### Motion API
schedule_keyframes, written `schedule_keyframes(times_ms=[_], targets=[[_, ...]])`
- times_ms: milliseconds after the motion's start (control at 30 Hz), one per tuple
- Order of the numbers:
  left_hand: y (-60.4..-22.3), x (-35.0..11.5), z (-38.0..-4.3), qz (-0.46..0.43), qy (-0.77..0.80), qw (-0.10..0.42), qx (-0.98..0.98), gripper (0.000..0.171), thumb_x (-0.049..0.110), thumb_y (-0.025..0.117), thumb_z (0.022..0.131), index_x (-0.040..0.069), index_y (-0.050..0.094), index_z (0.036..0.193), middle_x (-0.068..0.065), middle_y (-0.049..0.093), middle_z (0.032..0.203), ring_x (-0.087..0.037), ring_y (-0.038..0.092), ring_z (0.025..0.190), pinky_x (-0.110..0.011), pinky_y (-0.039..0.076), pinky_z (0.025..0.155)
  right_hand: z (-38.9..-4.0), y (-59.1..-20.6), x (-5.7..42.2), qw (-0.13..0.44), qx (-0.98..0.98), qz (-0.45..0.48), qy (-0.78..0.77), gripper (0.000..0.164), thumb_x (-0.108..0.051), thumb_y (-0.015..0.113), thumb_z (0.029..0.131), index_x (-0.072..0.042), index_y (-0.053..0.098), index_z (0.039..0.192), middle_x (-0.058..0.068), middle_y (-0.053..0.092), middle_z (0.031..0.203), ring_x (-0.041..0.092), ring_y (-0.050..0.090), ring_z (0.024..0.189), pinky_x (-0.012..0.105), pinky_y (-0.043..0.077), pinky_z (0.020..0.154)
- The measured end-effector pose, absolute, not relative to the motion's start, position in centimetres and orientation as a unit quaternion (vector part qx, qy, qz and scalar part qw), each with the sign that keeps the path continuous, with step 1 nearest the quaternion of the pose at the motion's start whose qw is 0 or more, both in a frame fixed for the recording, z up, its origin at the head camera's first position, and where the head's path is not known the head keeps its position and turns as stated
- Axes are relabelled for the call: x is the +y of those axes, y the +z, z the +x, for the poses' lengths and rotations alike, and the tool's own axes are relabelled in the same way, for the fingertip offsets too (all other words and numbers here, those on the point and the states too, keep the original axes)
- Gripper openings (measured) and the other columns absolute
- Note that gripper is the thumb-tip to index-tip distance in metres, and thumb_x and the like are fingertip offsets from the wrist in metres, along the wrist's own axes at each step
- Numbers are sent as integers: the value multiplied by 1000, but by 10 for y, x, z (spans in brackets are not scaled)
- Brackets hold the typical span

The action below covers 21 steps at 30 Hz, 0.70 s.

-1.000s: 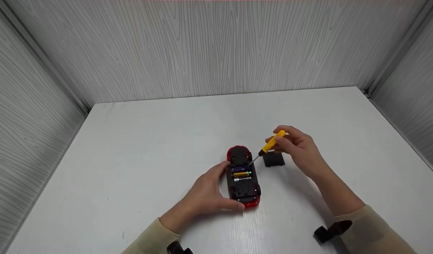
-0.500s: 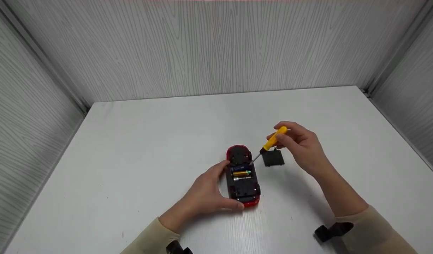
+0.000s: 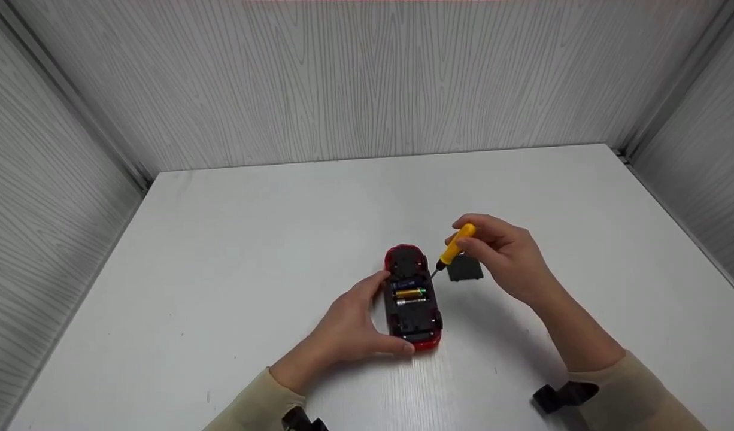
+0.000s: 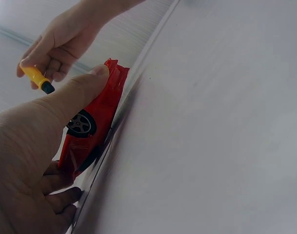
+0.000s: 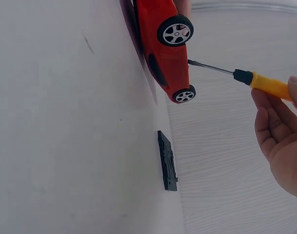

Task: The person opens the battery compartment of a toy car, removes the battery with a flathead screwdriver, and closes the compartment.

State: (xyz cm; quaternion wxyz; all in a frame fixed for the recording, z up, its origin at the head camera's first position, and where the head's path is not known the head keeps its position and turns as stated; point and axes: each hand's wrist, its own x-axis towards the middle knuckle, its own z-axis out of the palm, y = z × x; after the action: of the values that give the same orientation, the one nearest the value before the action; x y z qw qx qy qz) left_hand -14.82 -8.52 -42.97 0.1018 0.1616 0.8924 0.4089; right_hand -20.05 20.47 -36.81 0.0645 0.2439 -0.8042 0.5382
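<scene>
A red toy car (image 3: 416, 320) lies upside down on the white table, its black underside facing up. Several batteries (image 3: 409, 293) sit in its uncovered compartment. My left hand (image 3: 349, 332) grips the car, thumb at the near end and fingers along the left side; the left wrist view shows the thumb over the red body (image 4: 97, 112). With my right hand (image 3: 504, 254) I pinch the yellow handle of a screwdriver (image 3: 457, 244). Its shaft slants down to the compartment's right edge. In the right wrist view the screwdriver tip is right at the car's underside edge (image 5: 180, 63).
A black battery cover (image 3: 464, 268) lies flat on the table right of the car, partly under my right hand in the head view. Grey wood-grain panels (image 3: 367, 84) wall the table (image 3: 235, 251) at the back and both sides.
The screwdriver tip has shifted slightly right, from the batteries' end to the compartment's edge. My right hand rose a little, then came down and left. The left hand and car stay nearly still.
</scene>
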Motion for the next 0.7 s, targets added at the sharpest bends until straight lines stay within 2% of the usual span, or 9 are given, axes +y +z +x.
schedule_keyframes(times_ms=[400, 700], targets=[[-431, -83, -149, 171, 406, 90, 893, 127, 66, 96, 62, 21, 36, 165, 2, 49, 160, -16, 42, 149, -43, 34, 123, -189, -363, 200, 82, -838, 253, 477, 23, -14, 74, 101, -18, 76, 123, -8, 77, 106, 17, 73, 94, 22, 59, 84], [-429, -83, -147, 169, 410, 98, 891, 128, 67, 95, 62, 22, 36, 165, 3, 48, 161, -16, 41, 149, -44, 34, 123, -184, -360, 196, 72, -845, 255, 464, 25, -14, 74, 101, -21, 76, 124, -11, 76, 106, 10, 73, 100, 26, 60, 89]])
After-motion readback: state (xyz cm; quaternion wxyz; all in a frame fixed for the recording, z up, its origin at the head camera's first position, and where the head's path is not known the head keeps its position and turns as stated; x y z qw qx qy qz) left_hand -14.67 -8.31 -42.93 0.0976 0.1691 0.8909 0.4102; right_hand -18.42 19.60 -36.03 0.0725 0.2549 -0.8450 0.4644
